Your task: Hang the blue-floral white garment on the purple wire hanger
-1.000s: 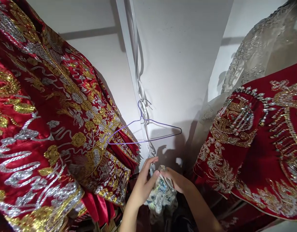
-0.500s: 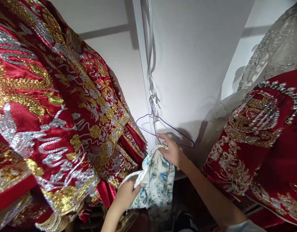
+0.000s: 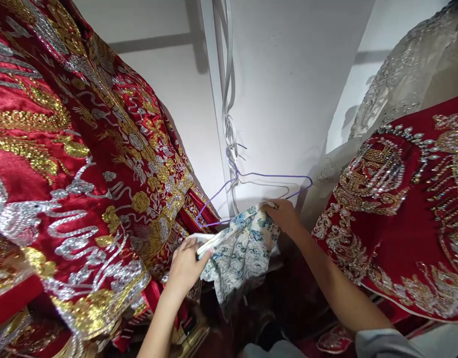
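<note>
1. A grey-white wall [image 3: 296, 64] filled the top centre.
2. A white strip [image 3: 210, 40] ran down it, left of centre.
3. Shadows [image 3: 154, 43] barred the upper left and upper right.
4. Light paled the side wall [image 3: 385, 30] at upper right.
5. The bottom centre was dim.

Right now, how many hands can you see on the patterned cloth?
2: the left hand holds the left end of the patterned cloth, and the right hand holds its upper right edge. No other hand shows.
</note>
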